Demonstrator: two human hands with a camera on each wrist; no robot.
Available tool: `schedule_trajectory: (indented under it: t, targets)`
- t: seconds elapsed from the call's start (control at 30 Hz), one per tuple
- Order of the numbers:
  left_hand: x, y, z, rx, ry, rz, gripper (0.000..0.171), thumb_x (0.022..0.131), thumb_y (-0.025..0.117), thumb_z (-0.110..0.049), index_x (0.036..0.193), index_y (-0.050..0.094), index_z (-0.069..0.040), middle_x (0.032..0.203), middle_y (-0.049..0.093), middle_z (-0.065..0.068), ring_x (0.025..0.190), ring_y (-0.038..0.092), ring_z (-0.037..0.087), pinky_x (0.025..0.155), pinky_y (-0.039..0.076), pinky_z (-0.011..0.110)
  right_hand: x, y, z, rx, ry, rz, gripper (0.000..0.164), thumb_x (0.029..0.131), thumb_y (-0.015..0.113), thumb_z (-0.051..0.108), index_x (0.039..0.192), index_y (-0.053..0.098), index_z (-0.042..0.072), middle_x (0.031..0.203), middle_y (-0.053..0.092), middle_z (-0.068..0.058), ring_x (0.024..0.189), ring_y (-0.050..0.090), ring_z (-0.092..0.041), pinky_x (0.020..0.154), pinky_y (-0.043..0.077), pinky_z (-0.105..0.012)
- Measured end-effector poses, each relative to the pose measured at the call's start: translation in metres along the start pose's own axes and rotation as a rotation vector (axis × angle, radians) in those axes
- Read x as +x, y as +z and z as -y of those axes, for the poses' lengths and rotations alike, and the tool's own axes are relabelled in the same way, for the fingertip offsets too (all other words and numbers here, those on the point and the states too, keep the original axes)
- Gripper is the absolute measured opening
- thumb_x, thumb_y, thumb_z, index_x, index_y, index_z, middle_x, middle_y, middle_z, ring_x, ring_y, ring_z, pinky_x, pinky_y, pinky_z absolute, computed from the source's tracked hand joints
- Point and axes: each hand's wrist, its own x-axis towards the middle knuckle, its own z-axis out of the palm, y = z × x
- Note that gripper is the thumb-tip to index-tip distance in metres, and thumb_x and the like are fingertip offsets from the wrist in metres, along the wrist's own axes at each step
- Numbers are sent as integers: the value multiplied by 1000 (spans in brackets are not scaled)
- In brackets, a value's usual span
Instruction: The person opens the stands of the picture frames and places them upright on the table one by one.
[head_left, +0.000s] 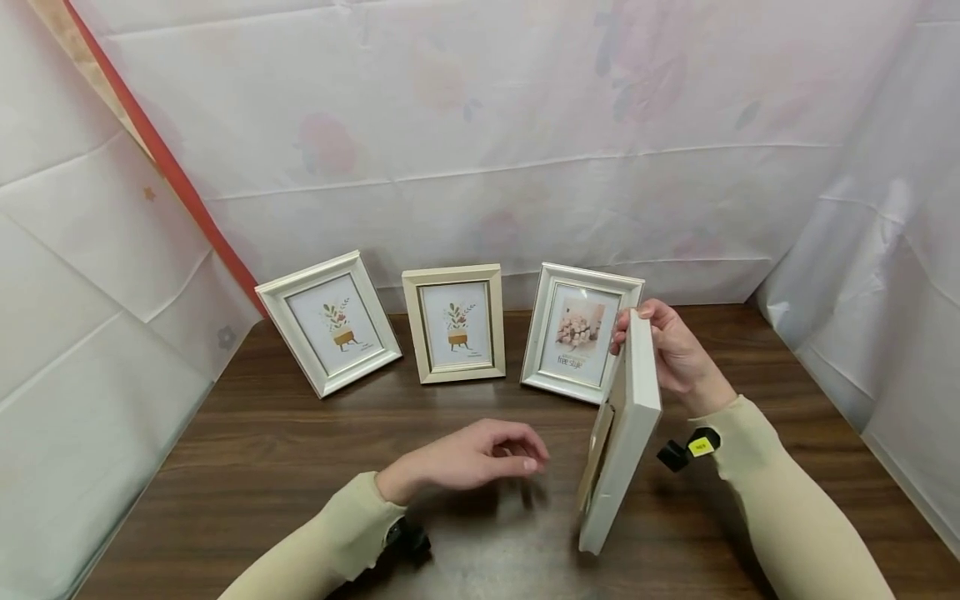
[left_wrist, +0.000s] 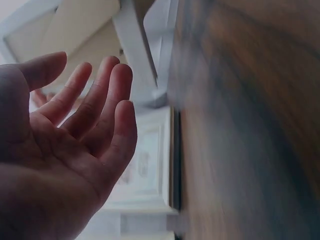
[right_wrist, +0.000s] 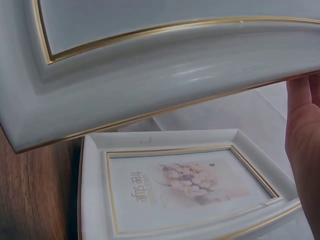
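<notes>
A white picture frame (head_left: 637,417) with gold trim is held up edge-on by my right hand (head_left: 678,350), which grips its upper end. Its backing side faces left, and its front fills the top of the right wrist view (right_wrist: 150,90). To the left of it, my left hand (head_left: 480,454) hovers over the table with relaxed, slightly bent fingers and nothing in them. In the left wrist view that palm (left_wrist: 55,160) faces the back of the held frame (left_wrist: 137,45). Just behind stands another white frame (head_left: 532,350) showing a flower picture and the words "free style".
Two more frames stand in the row: a cream one (head_left: 416,333) in the middle and a tilted white one (head_left: 285,308) at left, both with potted-plant pictures. They rest on a dark wooden table (head_left: 262,467). A pale patterned cloth (head_left: 480,108) hangs behind.
</notes>
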Motion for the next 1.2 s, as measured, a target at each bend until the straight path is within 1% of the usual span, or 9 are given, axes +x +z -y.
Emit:
schedule_trajectory:
  t: [0.1,0.23,0.33,0.53,0.7,0.83,1.03,1.1,1.2]
  targets:
    - [4,9,-8,34,26,19,22,100,62,-24,117,66,-11,107,68,-10,98,63,2,88,52,24,2,1,-2,-1,-22,-4,18,99,52,-1,109,66,-3,115,66,-22,107,66,-32,96,50,-45]
    - [6,18,-16,25,51,44,21,96,68,-24,115,64,-14,100,68,-9,92,64,0,83,53,22,5,2,-4,-12,-45,-13,16,99,52,-1,108,66,-3,114,66,-22,106,66,-32,95,50,-45]
    - [7,22,-20,33,68,43,24,93,73,-23,113,62,-15,98,68,-8,89,64,-2,81,54,22,6,3,-3,-24,-52,-23,17,99,52,-1,108,66,-3,113,66,-22,105,66,-31,94,51,-45]
    - [12,23,-23,51,82,15,30,90,77,-22,112,59,-17,100,67,-7,88,63,-2,77,54,22,7,3,-2,-29,-56,-27,18,100,52,-2,110,67,-4,114,67,-21,105,67,-31,93,52,-45]
    - [17,23,-22,24,75,5,35,90,77,-23,116,56,-16,103,66,-7,89,64,-1,77,54,23,5,2,-4,-15,-54,-21,18,99,52,-2,110,67,-4,114,67,-22,105,67,-32,93,51,-45]
    - [18,23,-24,19,74,6,39,89,78,-23,118,54,-16,103,65,-8,89,64,0,77,55,23,7,2,-4,-6,-46,-20,18,98,53,-2,109,67,-4,114,67,-22,104,67,-32,94,51,-45]
    - [15,23,-24,27,81,-8,44,84,82,-22,116,52,-18,102,65,2,87,63,2,76,54,24,5,3,-3,23,-27,-8,18,98,54,-2,110,67,-4,115,65,-22,105,66,-34,95,51,-45]
    - [13,22,-24,37,79,-10,44,84,83,-23,116,52,-18,101,65,0,87,63,2,76,55,25,4,3,-3,39,-10,6,18,99,53,-2,111,67,-4,116,65,-22,106,66,-34,96,50,-45]
    - [10,20,-23,60,75,-4,43,85,82,-25,116,53,-19,101,62,-7,88,62,2,77,54,25,4,3,-3,58,21,31,20,99,53,-2,113,67,-3,117,65,-22,107,66,-33,98,49,-45]
